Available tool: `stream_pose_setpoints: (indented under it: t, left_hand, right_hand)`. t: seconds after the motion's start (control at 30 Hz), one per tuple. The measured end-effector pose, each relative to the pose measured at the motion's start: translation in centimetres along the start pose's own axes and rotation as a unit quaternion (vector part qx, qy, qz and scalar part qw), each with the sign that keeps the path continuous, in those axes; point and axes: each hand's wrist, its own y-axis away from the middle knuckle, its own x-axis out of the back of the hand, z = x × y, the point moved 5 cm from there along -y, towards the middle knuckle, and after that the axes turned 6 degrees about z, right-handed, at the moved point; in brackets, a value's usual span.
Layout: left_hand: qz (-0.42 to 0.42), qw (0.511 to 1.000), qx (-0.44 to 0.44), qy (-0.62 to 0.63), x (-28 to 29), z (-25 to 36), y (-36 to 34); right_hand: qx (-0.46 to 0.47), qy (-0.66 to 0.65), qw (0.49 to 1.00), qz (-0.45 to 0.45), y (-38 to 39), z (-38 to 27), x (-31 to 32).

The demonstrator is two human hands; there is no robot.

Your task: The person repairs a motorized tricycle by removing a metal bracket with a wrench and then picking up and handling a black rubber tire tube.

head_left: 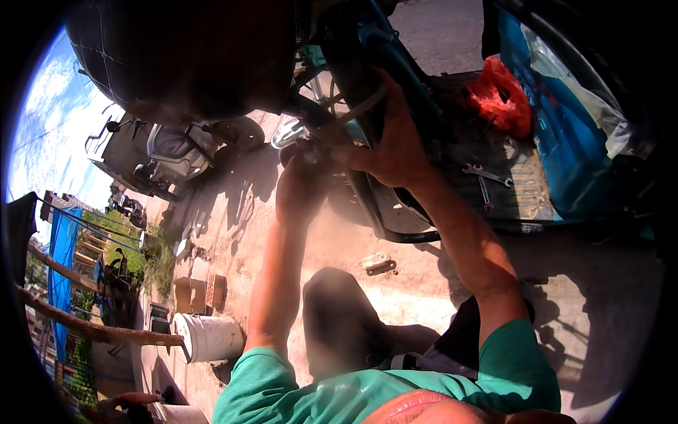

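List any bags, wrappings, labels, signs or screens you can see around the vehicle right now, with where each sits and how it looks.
Red plastic bag: crumpled, on the vehicle's footboard, upper right.
Clear plastic wrapping: loose sheet draped over the blue body panel, far right.
White bucket: round, plain, on the ground at lower left.
No labels, signs or screens can be made out.

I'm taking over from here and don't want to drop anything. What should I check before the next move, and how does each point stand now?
1. Right hand gripping the blue frame tube: ok.
2. Left hand on the shaded part under the frame: contact ok, grip cannot tell.
3. Wrenches within reach on the footboard: ok.
4. Small metal part lying loose on the dirt: not ok.
5. Red bag apart from both hands: ok.
6. View of the work point: dark, cannot tell.
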Motion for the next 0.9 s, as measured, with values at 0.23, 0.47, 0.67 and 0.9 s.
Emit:
stream_pose_setpoints:
  t: [0.23, 0.47, 0.67, 0.9]
  left_hand:
    - [0.134, 0.868, -0.288, -0.38, -6.9, -3.8, 14.3]
    - [-0.139, 0.726, -0.493, -0.458, -12.0, 6.3, 14.6]
    - [-0.097, 0.939, -0.314, -0.099, -7.6, 14.9, 5.7]
    - [0.013, 0.993, -0.083, -0.085, 2.0, 2.1, -0.1]
  right_hand:
    - [0.012, 0.023, 1.0, 0.001, 0.2, 0.4, -0.1]
    - [0.002, 0.048, 0.999, 0.004, 0.4, 0.5, 0.2]
    - [-0.011, -0.028, 1.0, -0.008, 0.3, 0.3, -0.5]
    - [-0.009, 0.003, 1.0, -0.008, 0.1, -0.2, -0.4]
